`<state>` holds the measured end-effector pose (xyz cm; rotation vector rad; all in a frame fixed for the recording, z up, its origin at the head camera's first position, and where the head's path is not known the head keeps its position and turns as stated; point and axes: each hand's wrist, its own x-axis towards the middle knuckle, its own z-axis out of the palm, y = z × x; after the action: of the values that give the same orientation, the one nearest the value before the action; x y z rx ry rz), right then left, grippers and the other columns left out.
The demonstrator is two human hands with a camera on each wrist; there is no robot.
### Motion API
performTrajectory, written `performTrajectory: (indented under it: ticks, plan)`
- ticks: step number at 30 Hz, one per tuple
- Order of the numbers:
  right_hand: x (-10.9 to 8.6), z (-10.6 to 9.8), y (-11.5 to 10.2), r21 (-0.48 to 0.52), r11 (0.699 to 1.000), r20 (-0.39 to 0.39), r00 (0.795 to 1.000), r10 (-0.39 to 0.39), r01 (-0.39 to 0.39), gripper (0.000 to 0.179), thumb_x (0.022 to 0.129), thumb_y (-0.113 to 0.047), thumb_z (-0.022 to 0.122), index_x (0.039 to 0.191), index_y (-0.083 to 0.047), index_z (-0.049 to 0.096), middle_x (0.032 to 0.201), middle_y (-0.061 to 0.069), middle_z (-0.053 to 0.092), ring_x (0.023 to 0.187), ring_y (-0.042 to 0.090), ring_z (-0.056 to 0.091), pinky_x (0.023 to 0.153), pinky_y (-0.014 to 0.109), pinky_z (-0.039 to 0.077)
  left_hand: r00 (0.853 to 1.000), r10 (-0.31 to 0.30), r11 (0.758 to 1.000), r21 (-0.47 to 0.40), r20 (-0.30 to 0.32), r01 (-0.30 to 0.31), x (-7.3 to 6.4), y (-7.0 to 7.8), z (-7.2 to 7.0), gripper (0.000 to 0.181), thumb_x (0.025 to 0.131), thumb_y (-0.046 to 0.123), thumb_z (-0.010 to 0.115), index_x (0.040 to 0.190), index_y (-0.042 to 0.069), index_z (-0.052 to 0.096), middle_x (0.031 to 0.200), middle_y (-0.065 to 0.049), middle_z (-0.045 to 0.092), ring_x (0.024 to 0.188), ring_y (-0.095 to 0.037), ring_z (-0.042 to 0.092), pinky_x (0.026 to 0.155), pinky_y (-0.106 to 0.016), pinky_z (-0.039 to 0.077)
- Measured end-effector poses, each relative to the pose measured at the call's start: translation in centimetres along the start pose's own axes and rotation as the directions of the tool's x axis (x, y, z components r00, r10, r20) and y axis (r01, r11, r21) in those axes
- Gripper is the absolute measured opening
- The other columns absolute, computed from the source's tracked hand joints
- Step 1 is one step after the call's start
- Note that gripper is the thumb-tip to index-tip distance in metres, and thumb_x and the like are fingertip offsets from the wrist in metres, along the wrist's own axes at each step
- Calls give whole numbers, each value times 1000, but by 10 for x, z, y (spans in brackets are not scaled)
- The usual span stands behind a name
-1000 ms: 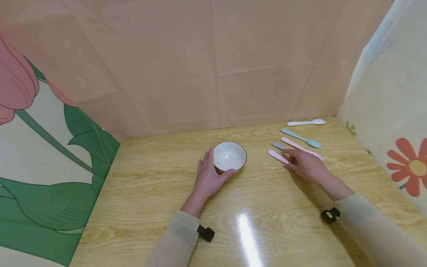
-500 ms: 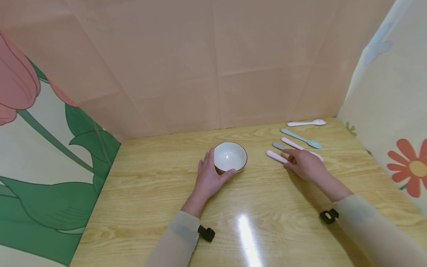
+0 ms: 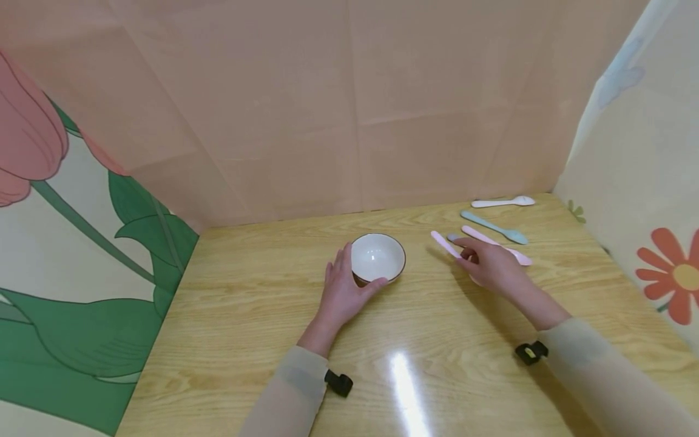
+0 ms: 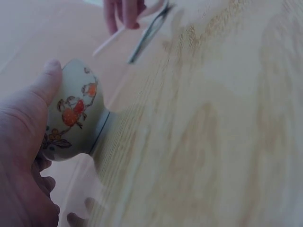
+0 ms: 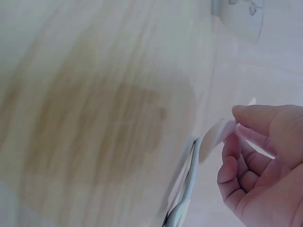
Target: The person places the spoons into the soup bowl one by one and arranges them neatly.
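Jutting from pinched right fingers (image 3: 472, 244) — pink spoon (image 3: 445, 244) — left fingers (image 3: 343, 261) wide, gripping bowl (image 3: 378, 256)

Far off, I have three views. My head view sits up high and looks forward and down, far enough back to see the left hand (image 3: 343, 288), the right hand (image 3: 498, 267), the table (image 3: 262, 315) and the back wall (image 3: 306, 109). My left wrist view is close, low and tipped sideways, looking past the left hand and the bowl (image 4: 75, 111). My right wrist view is tipped and close too, facing the right hand and its spoon (image 5: 218, 135). Both wrist views share the bowl and the right hand
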<state>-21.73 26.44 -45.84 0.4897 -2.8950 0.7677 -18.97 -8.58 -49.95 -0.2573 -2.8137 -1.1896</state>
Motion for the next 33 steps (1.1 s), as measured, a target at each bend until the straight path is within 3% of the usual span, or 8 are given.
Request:
performTrajectory:
  ticks: [5,9,17,26,29,33]
  plan:
    - [4,1,-12,67,997,13,1000,27,-28,41,108,-17,73,147,-5,69,104,8,80,91,25,74,78,47,56,1000,-11,1000,-9,3,11,1,-1,1,124,88,74,81,176,15,18,178,-19,29,166,-42,22,133,-60,14]
    - [7,0,-19,129,990,34,998,46,-50,43,110,-20,71,150,-5,66,108,9,81,97,27,76,84,50,57,1000,-10,1000,-9,0,10,2,-2,2,124,87,76,81,176,16,18,178,-18,30,165,-42,22,133,-60,14]
    - [16,0,-31,240,971,21,1000,10,-14,57,106,-15,77,158,-4,55,104,8,79,85,18,70,69,29,52,1000,5,1000,-6,2,-5,1,-3,2,122,89,74,81,176,16,19,177,-19,32,165,-40,24,134,-57,12]
    - [22,0,-40,376,927,24,1000,-17,7,87,105,-6,76,175,-7,24,111,15,77,94,27,75,73,24,56,1000,22,1000,-12,-2,-22,1,-1,1,121,90,72,82,175,14,19,176,-20,34,164,-40,27,135,-56,10]
    - [24,1,-43,378,925,14,1000,-27,20,87,105,-6,76,175,-6,24,110,16,76,94,26,74,75,22,56,1000,22,1000,-18,-3,-22,0,0,0,120,90,71,82,175,14,20,176,-21,34,165,-40,26,135,-56,10]
    - [29,2,-48,366,930,-9,1000,-21,23,76,105,-6,75,170,0,36,107,15,76,93,25,68,75,20,53,1000,12,1000,-16,3,-12,0,0,0,121,90,72,82,176,14,19,177,-19,33,165,-39,25,135,-56,10]
